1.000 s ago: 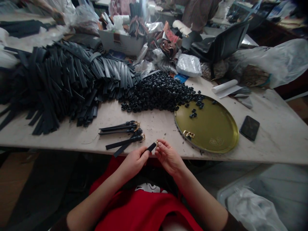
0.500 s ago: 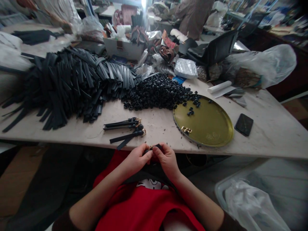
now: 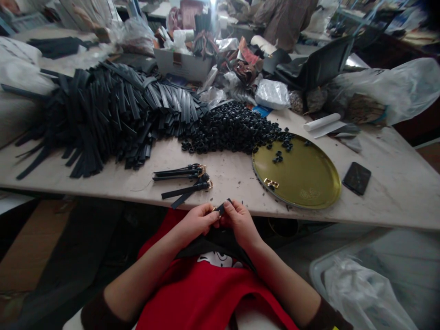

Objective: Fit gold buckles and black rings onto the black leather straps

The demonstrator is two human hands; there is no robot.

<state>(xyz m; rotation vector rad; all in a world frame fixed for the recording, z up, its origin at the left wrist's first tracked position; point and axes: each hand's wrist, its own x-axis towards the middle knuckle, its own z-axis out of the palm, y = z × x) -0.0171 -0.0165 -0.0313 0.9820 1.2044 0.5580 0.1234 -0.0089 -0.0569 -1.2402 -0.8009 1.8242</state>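
Observation:
A short black strap with a gold buckle is pinched between both hands at the table's front edge. My left hand is closed on its buckle end. On the other end, my right hand is closed with the thumb on top. Just beyond my left hand lie several black straps with gold buckles. To the right, a round gold-green tray holds gold buckles and several small black loops. A large heap of black loops sits behind.
A big pile of black strips covers the table's left side. A dark phone lies right of the tray. Scraps, plastic bags and a white box crowd the back. Part of a person is visible beyond.
The strap in my hands has tilted, its right end now pointing up, and more of it and its buckle shows. The whole view has shifted slightly, moving the table's things to the right.

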